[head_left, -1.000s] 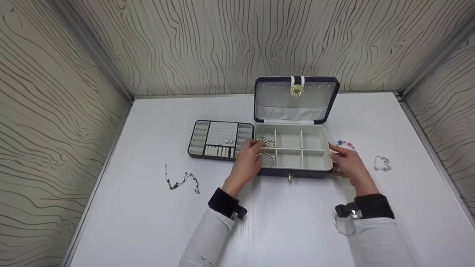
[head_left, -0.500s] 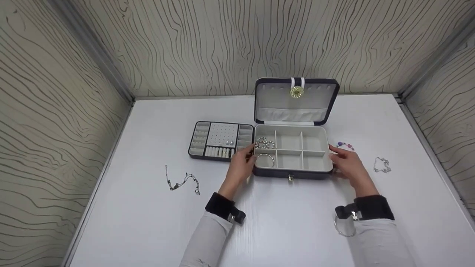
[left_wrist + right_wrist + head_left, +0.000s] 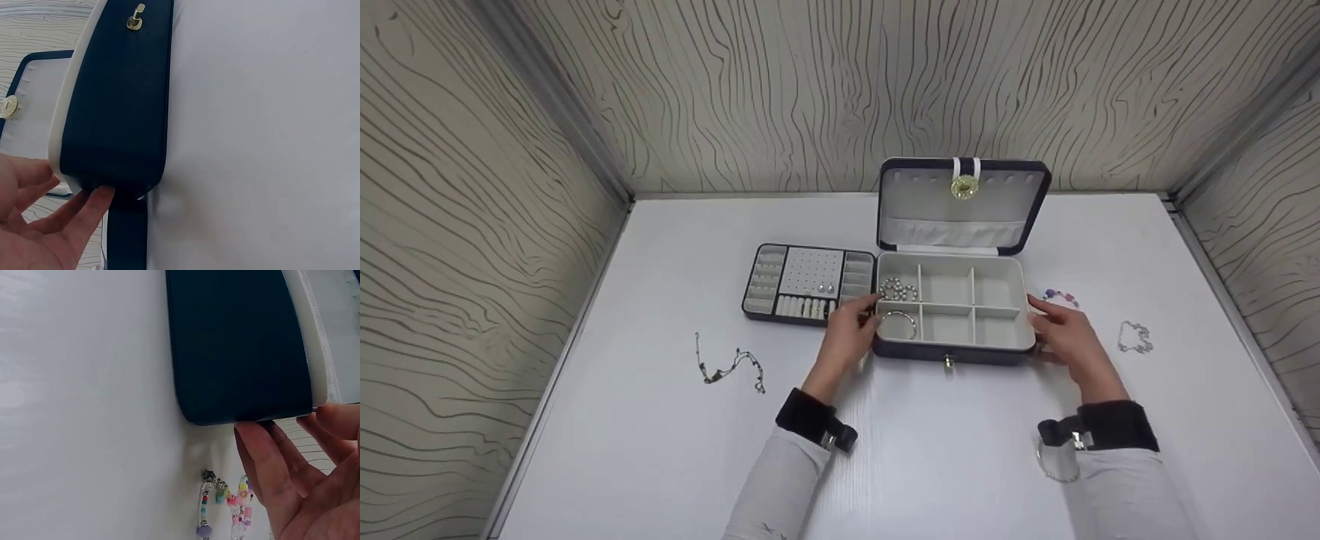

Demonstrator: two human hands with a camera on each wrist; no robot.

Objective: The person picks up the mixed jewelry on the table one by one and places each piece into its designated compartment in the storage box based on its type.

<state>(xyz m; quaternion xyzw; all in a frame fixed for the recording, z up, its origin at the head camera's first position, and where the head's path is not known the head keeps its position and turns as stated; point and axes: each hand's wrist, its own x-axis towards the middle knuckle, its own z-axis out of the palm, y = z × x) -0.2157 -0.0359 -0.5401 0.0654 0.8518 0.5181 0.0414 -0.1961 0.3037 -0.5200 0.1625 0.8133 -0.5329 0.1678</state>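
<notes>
A dark blue jewelry box (image 3: 947, 352) with its lid (image 3: 958, 202) raised stands between both hands. My left hand (image 3: 846, 334) touches the box's left side, its fingers extended along the wall near the front corner. On the opposite side, my right hand (image 3: 1065, 334) rests straight fingers against the wall, with a fingertip right at the pale rim in the right wrist view. A beaded pearl-like strand (image 3: 897, 288) lies in the back left compartment. In the front left one is a silvery bangle (image 3: 913, 322). The other compartments hold nothing visible.
Left of the box lies a jewelry tray (image 3: 811, 271) with a pair of earrings (image 3: 826, 288). A dark chain necklace (image 3: 727, 369) is nearer me. At right lie a colorful beaded bracelet (image 3: 1061, 298), a silver chain (image 3: 1135, 337) and, by my right wrist, a thin bracelet (image 3: 1054, 474).
My left hand has withdrawn from over the box's left compartments and moved down to its left side. My right hand stays at the right side.
</notes>
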